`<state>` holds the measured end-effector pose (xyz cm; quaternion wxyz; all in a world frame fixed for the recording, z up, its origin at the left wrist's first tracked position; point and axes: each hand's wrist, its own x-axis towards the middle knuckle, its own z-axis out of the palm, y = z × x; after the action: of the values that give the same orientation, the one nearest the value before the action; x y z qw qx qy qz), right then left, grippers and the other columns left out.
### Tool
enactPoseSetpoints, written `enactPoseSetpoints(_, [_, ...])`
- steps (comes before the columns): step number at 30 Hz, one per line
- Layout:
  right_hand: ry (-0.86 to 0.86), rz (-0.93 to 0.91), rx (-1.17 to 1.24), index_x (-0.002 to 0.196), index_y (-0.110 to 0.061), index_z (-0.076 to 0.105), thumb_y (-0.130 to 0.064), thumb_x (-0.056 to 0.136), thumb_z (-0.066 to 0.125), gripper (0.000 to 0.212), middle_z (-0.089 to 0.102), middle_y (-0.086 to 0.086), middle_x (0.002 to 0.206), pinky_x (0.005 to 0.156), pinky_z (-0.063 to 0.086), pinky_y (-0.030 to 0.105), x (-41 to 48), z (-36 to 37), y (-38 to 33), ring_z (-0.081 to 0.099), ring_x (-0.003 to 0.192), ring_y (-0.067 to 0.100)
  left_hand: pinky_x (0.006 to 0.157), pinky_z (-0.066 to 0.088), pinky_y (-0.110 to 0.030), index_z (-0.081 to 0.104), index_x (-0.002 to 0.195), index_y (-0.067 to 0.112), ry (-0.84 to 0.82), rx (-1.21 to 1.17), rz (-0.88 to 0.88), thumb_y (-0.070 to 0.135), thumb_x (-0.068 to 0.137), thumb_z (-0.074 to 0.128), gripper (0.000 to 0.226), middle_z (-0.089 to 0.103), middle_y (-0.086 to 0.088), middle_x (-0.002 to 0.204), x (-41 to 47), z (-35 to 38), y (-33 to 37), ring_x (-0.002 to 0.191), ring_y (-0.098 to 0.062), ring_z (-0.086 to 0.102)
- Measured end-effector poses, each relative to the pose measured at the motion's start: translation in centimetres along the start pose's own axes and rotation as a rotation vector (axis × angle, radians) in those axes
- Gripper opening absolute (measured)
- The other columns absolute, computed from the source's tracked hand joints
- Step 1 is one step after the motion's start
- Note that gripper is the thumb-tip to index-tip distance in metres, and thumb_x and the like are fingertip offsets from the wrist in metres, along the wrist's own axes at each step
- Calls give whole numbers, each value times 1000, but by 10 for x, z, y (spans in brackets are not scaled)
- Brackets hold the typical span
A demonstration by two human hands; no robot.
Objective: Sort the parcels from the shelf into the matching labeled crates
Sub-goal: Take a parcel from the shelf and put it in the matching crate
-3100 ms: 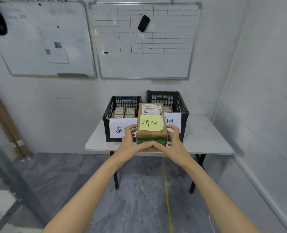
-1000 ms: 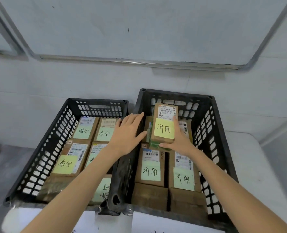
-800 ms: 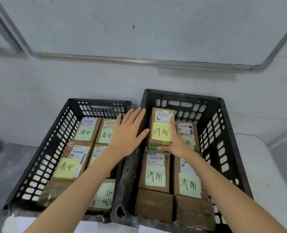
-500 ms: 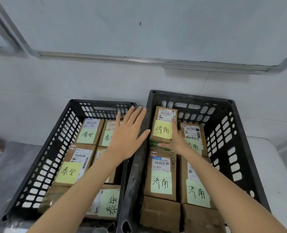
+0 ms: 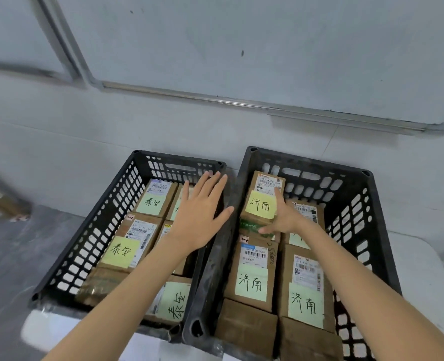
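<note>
Carried parcel (image 5: 262, 204) now sits in right crate's (image 5: 309, 162) far-left corner.
Right hand (image 5: 287, 218) grasps its near end; left hand (image 5: 201, 212) hovers flat, holding nothing.

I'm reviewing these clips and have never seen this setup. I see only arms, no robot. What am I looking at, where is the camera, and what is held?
No machine here: a person sorts parcels with bare hands. The one camera sits on their head, looking forward and down, so you see their own arms. Two black crates stand side by side on a white table below a whiteboard. The left crate holds parcels noted 泰安, the right crate ones noted 济南. The right hand grips the yellow-noted parcel, also 济南, at the right crate's far end. The left hand hovers flat and open over the left crate, holding nothing.
</note>
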<state>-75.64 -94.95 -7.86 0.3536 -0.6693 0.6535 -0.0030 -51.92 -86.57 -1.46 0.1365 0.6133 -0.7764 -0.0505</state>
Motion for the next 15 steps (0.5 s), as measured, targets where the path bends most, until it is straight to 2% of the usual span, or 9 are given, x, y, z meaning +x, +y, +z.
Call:
enactPoseSetpoints(3, [44,-57,-138,157,-30,-11,-44,63,89,138,23,18,159,112,36,48,-17,-19,-24,35,140,34,121,-3,-46,10,156,25,14,-19,-67,59,97,33,72,10,5,163,-21,-10,-2,151,-14,-3])
enactPoseSetpoints(4, [85,-97,-165,158,-28,-6,-45,67,87,131,25,16,159,111,38,48,-25,-24,-34,36,139,33,120,-5,-45,9,156,26,26,-23,-96,65,94,28,76,10,6,163,-28,-15,-2,151,-14,-3])
enactPoseSetpoints(7, [185,-269,-225,159,-24,-1,-41,85,75,107,17,13,164,116,32,49,-59,-36,-73,24,148,33,119,-5,-45,9,156,27,58,-11,-195,72,83,11,86,10,7,163,-57,-32,-4,151,-14,-3])
enactPoseSetpoints(11, [239,-539,-253,159,-27,-4,-51,90,65,100,15,9,164,116,32,49,-104,-31,-127,23,148,30,120,-4,-48,9,156,28,161,-27,-362,63,97,31,71,9,8,163,-113,-63,-9,151,-14,-1])
enactPoseSetpoints(15, [226,-790,-262,159,-26,-2,-61,89,60,100,22,9,162,113,36,49,-146,6,-191,29,145,28,120,-5,-48,9,156,28,243,26,-569,64,96,29,73,10,8,163,-189,-98,-17,151,-15,0])
